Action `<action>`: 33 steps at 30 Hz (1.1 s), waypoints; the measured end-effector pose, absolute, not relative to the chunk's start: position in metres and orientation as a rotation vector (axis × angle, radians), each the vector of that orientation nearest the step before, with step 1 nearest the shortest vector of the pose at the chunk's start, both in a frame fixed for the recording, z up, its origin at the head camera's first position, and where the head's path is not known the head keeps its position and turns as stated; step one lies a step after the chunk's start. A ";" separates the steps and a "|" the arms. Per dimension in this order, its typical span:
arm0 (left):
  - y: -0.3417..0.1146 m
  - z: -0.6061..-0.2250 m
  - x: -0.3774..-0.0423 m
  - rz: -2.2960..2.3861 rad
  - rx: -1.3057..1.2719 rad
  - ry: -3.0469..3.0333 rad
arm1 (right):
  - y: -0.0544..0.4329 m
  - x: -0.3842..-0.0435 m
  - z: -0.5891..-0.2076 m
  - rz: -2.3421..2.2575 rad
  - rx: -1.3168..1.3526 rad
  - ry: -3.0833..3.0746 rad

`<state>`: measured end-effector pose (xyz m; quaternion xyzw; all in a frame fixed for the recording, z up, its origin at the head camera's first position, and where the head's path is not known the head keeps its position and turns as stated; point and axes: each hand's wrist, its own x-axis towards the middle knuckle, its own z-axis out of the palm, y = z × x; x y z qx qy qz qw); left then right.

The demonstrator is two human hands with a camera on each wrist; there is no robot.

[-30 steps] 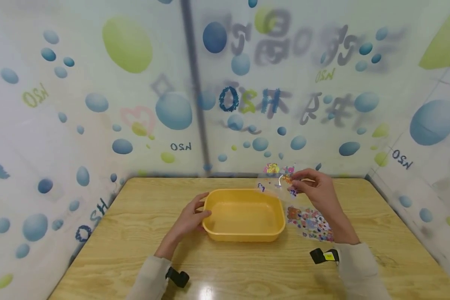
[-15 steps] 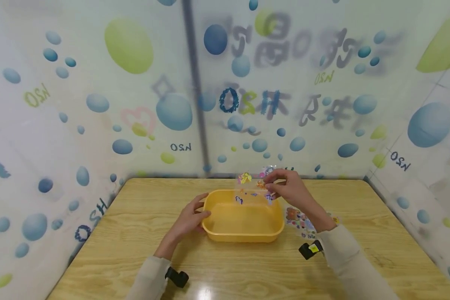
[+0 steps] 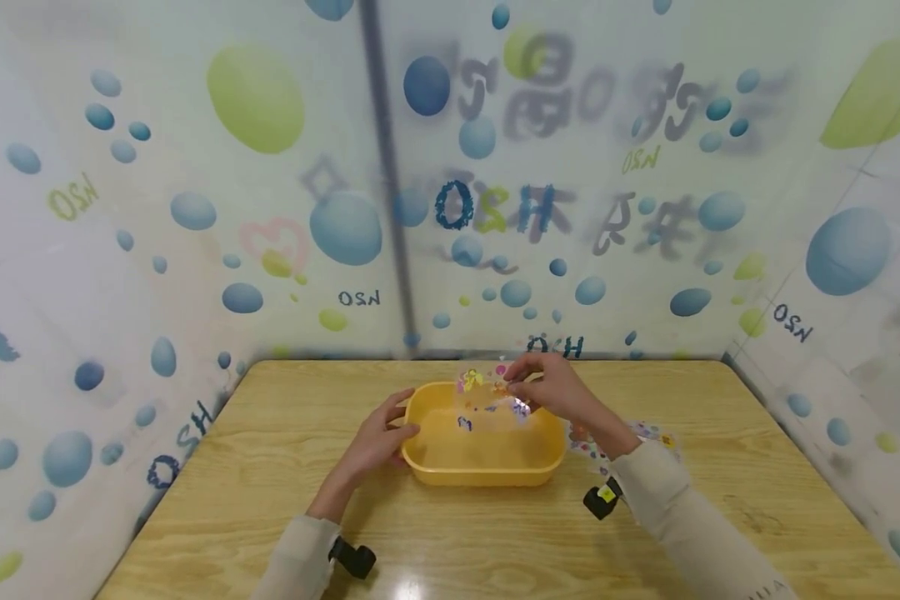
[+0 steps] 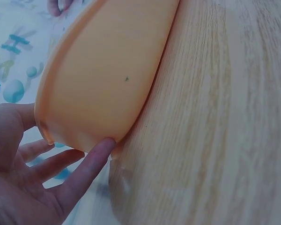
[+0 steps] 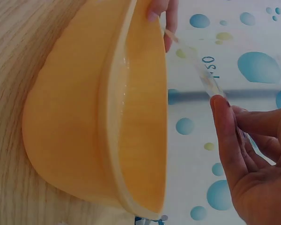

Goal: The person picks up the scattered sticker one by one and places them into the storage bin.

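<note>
A yellow plastic basin [image 3: 483, 477] sits on the wooden table. My left hand [image 3: 378, 433] grips its left end, thumb over the rim and fingers along the outer wall, as the left wrist view shows up close. Above the basin's back right part, my right hand [image 3: 551, 387] pinches a clear sticker sheet [image 3: 465, 423] with small colourful cartoon prints. The sheet overlaps the basin's opening in the head view. Seen from the right wrist, it appears nearly edge-on between thumb and fingers, slanting toward the far end of the basin [image 5: 75, 108].
More printed clear sheets [image 3: 648, 433] lie on the table right of the basin, partly hidden under the right forearm. A whitish curtain with blue and green dots [image 3: 345, 229] hangs behind the wooden table [image 3: 435, 542] and along both sides.
My right hand has carried the sticker sheet leftward and then lower, from the basin's back right corner to over its opening. The left hand keeps its hold on the basin.
</note>
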<state>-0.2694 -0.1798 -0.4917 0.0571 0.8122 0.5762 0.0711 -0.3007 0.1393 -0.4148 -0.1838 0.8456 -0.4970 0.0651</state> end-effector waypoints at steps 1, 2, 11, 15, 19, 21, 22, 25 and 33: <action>-0.180 -0.492 -0.269 1.729 0.169 2.443 | 0.138 -0.301 -0.416 -1.487 -0.550 2.551; -0.180 -0.492 -0.269 1.724 0.171 2.446 | 0.137 -0.301 -0.417 -1.481 -0.547 2.544; -0.179 -0.492 -0.269 1.745 0.171 2.438 | 0.121 -0.304 -0.426 -1.360 -0.536 2.545; -0.179 -0.494 -0.269 1.758 0.161 2.446 | 0.114 -0.306 -0.429 -1.321 -0.476 2.561; -0.178 -0.493 -0.268 1.765 0.168 2.443 | 0.110 -0.308 -0.430 -1.290 -0.418 2.575; -0.178 -0.493 -0.268 1.768 0.176 2.439 | 0.110 -0.308 -0.430 -1.284 -0.414 2.569; -0.177 -0.494 -0.268 1.769 0.180 2.436 | 0.110 -0.308 -0.430 -1.278 -0.422 2.565; -0.178 -0.494 -0.268 1.766 0.190 2.430 | 0.112 -0.309 -0.431 -1.263 -0.420 2.540; -0.178 -0.495 -0.269 1.762 0.184 2.428 | 0.115 -0.313 -0.433 -1.171 -0.418 2.471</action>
